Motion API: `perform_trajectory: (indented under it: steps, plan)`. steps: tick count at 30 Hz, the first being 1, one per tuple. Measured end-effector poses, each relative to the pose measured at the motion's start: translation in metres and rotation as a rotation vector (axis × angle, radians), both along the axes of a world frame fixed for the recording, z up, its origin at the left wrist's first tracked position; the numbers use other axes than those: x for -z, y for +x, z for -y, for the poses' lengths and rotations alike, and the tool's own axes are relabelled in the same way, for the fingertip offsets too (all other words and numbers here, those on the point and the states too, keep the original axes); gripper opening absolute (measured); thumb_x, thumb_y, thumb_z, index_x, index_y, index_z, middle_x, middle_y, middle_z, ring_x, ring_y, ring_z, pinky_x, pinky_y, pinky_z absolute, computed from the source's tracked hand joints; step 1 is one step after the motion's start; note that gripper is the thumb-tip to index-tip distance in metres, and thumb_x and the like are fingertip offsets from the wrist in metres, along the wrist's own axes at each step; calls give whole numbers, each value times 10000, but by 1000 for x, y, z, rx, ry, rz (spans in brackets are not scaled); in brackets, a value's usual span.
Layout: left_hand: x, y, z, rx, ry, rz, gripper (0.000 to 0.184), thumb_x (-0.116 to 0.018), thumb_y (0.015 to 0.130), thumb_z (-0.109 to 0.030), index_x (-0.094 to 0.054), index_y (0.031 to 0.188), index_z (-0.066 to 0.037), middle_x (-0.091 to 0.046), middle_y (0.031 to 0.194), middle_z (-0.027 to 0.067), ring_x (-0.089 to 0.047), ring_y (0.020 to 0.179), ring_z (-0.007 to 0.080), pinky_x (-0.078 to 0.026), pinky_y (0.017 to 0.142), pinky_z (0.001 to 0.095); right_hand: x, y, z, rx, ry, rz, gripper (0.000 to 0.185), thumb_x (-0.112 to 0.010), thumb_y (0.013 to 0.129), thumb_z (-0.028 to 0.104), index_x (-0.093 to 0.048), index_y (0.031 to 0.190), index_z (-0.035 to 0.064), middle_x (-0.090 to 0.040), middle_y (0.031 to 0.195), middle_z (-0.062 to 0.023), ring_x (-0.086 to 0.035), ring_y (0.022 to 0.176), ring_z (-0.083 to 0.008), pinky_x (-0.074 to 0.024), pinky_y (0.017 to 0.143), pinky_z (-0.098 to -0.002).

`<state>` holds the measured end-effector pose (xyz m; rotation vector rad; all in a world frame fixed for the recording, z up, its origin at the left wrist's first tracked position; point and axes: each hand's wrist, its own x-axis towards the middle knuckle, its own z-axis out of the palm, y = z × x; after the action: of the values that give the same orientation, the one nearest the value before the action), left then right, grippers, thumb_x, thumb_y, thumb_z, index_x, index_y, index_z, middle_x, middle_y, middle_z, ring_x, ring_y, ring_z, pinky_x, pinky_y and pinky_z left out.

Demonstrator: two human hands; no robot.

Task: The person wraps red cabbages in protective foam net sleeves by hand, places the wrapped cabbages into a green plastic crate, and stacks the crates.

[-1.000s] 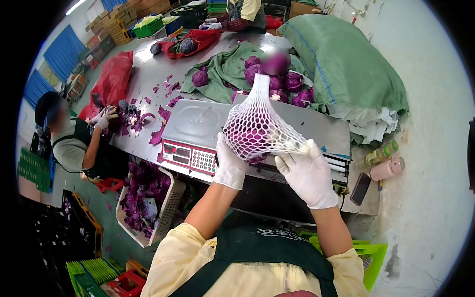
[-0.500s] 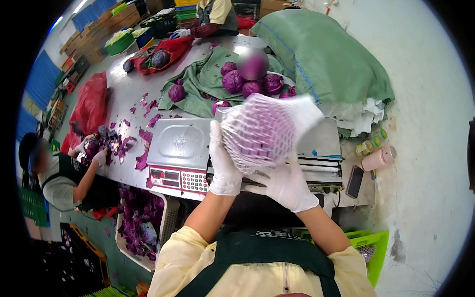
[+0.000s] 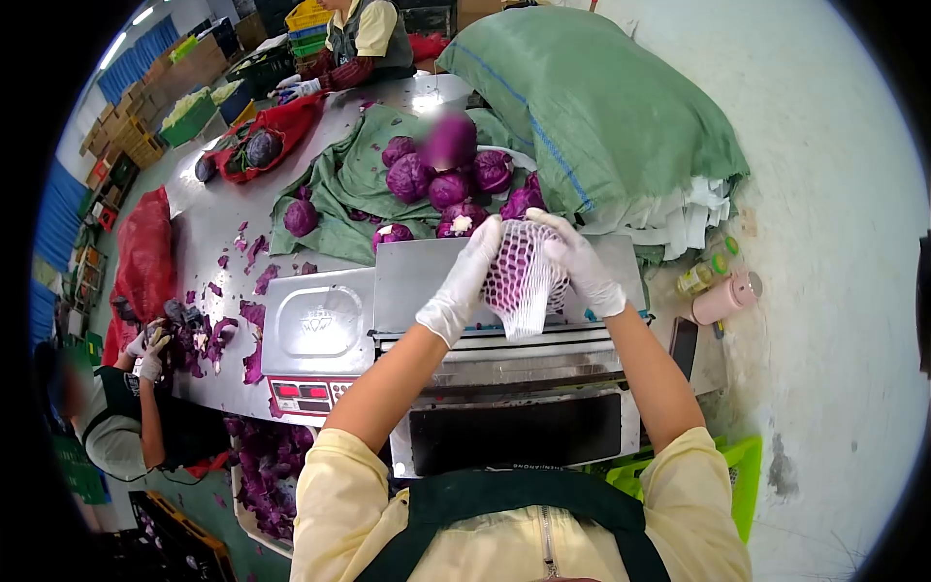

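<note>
A purple cabbage in a white foam net (image 3: 522, 272) is held between my two white-gloved hands, above the metal plate (image 3: 417, 276) of a wrapping machine. My left hand (image 3: 467, 281) grips its left side. On the right side, my right hand (image 3: 584, 264) has its fingers curled round the net. The gathered end of the net hangs down toward me. Several bare purple cabbages (image 3: 449, 189) lie just beyond on a green cloth (image 3: 339, 179). Left of the machine is a scale (image 3: 315, 325) with a red panel.
A big green sack (image 3: 601, 107) stands at the back right. Near the right edge are a pink bottle (image 3: 725, 299), jars and a phone (image 3: 683, 347). Co-workers handle produce at the left and far side. A crate of purple leaves (image 3: 267, 475) stands below the table.
The netted cabbage has moved away from me and turned, its net end now toward me. My hands have gone forward with it, one on each side. The view has shifted right.
</note>
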<state>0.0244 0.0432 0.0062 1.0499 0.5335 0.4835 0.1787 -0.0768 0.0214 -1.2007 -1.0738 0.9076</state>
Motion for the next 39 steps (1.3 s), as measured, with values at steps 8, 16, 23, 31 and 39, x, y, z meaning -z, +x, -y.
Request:
perform_trajectory:
  steps: [8, 16, 23, 31, 39]
  plan:
    - [23, -6, -18, 85, -36, 72, 412, -563, 961, -245, -519, 1300, -15, -605, 1202, 69, -570, 1049, 119, -462, 907, 258, 6, -3, -30, -55, 42, 367, 628, -656, 856, 231, -402, 1404, 58, -447, 1384, -141, -407, 1295, -234, -295, 1099, -342]
    - [35, 11, -4, -61, -252, -113, 356, -535, 966, -308, -598, 1129, 1, -662, 985, 53, -610, 810, 119, -503, 737, 273, 32, -10, -15, 179, -294, -447, 401, -546, 956, 299, -594, 1201, -14, -616, 1167, -111, -557, 1064, -127, -424, 949, -257]
    - [30, -10, -18, -292, 898, -457, 377, -510, 944, -319, -585, 1193, -45, -641, 1086, 194, -607, 1025, 338, -459, 885, 380, 41, 14, 8, 358, -280, 298, 426, -539, 947, 341, -596, 1145, -32, -654, 1080, -146, -598, 1018, -223, -455, 892, -335]
    - [-19, -180, -24, 621, 1907, -722, 631, -710, 749, -230, -462, 1329, -252, -551, 1212, 63, -647, 850, 273, -539, 664, 381, -22, 59, 157, -234, -225, 1770, 563, -704, 742, 281, -519, 1272, 231, -553, 1070, -61, -583, 921, -243, -476, 752, -376]
    - [19, -142, 19, 527, 2049, -556, 433, -653, 791, -190, -596, 1210, -280, -574, 1226, 32, -667, 798, 256, -546, 620, 375, 28, 15, 135, -290, -78, 1524, 111, -606, 776, 145, -567, 877, 120, -562, 954, -71, -602, 809, -272, -514, 670, -387]
